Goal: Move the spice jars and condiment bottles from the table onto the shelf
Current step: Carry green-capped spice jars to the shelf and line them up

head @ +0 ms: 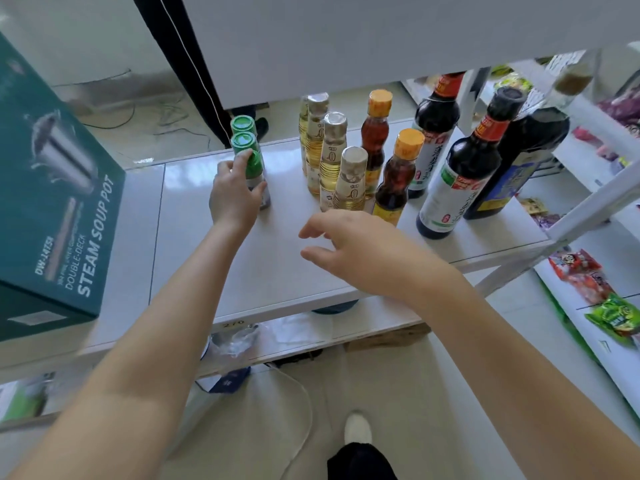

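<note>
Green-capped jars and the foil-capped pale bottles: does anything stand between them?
No. In the head view only bare white shelf lies between the green-capped jars and the foil-capped pale bottles.

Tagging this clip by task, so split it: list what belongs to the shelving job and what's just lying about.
Job: green-capped spice jars, the front one gripped by the left hand; silver-capped bottles; orange-capped bottles; dark sauce bottles; shelf.
Lying about: steam soup pot box; snack packets.
</note>
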